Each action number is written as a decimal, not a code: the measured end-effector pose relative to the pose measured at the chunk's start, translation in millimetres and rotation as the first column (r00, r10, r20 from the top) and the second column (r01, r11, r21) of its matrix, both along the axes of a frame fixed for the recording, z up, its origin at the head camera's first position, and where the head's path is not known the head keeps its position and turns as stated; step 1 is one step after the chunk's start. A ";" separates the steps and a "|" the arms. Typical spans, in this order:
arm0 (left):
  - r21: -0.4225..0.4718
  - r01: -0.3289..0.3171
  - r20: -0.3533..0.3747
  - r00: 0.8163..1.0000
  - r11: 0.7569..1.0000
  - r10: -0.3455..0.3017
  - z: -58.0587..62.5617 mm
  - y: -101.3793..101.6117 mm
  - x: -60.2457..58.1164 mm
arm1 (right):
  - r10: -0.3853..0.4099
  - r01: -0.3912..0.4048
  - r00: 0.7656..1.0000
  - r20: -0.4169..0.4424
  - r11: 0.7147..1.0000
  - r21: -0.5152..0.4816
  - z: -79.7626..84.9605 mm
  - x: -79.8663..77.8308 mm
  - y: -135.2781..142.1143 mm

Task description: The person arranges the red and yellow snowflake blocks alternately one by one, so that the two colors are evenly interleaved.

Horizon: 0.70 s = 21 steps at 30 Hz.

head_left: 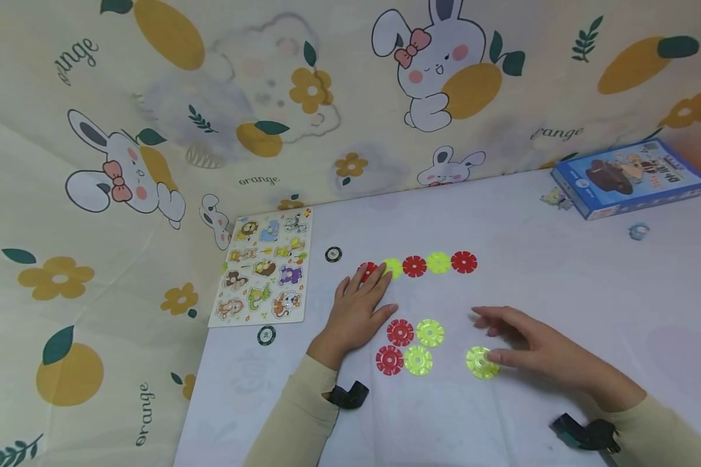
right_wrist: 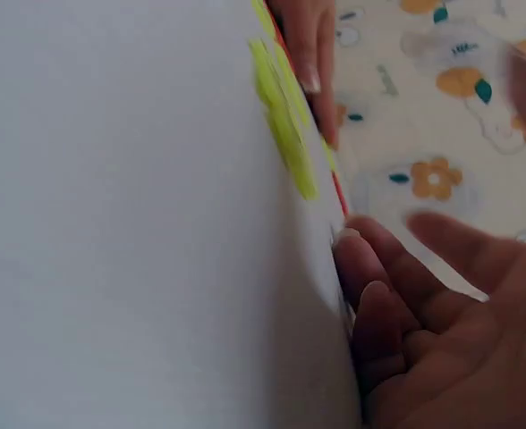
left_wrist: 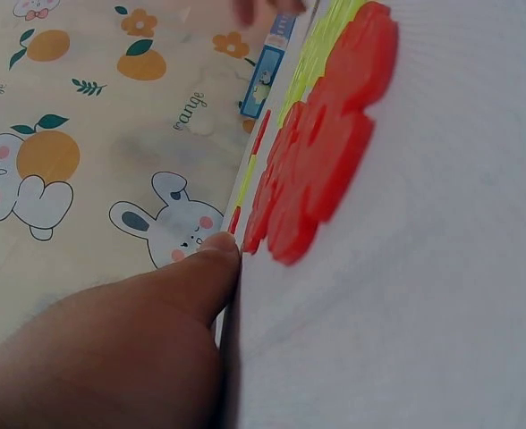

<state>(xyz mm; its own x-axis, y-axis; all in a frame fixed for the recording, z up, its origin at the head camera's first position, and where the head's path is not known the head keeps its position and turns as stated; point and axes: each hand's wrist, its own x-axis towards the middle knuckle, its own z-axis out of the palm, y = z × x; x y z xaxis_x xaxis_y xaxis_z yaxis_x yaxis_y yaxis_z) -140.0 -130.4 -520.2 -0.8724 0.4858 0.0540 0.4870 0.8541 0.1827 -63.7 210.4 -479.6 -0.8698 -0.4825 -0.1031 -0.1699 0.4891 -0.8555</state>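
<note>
A row of several red and yellow-green notched plastic discs (head_left: pixel 439 263) lies on the white cloth. My left hand (head_left: pixel 359 311) rests with straight, spread fingertips over the row's left end, partly hiding a red disc (head_left: pixel 367 271) and a yellow-green one. Nearer me, two red discs (head_left: pixel 400 332) and two yellow-green discs (head_left: pixel 418 360) form a block beside the left thumb. To their right is a single yellow-green disc (head_left: pixel 480 363). The right hand (head_left: pixel 537 350) hovers by it, thumb over its edge and fingers loosely bent, with a gap between thumb and fingers.
An animal sticker board (head_left: pixel 263 269) lies at the left, with small black round pieces (head_left: pixel 333 254) near it. At the back right is a blue box (head_left: pixel 631 178), with a small blue object (head_left: pixel 639 231) in front. A patterned cloth (head_left: pixel 350 97) hangs behind.
</note>
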 end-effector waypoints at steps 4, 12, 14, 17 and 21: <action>-0.004 0.000 -0.005 1.000 1.000 0.000 0.1 0.4 -0.1 | 0.083 -0.073 0.994 -0.069 0.989 0.130 -3.5 12.2 -3.3; -0.003 -0.001 -0.006 1.000 1.000 0.001 -1.4 -0.2 -0.1 | 0.025 -0.026 1.000 0.008 0.991 0.131 -1.3 4.5 -9.9; 0.000 -0.002 -0.001 1.000 1.000 0.002 -1.0 -0.4 0.1 | -0.046 0.043 0.999 0.026 0.994 0.100 -0.8 -4.6 -9.4; 0.003 -0.002 0.004 1.000 1.000 0.002 -0.7 -0.4 -0.2 | -0.173 0.174 0.985 -0.020 0.980 0.097 -2.2 -23.0 -4.1; 0.004 -0.002 0.003 1.000 1.000 0.002 -1.1 -0.3 -0.9 | -0.315 0.321 0.947 -0.066 0.941 0.107 -4.7 -51.7 8.1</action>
<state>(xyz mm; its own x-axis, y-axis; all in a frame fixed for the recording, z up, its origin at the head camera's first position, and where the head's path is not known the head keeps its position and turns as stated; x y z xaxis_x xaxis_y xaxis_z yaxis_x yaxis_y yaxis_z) -140.9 -130.7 -521.3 -0.8736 0.4836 0.0534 0.4845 0.8545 0.1876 -115.5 218.5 -484.3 -0.9811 -0.1675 -0.0965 -0.0284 0.6186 -0.7852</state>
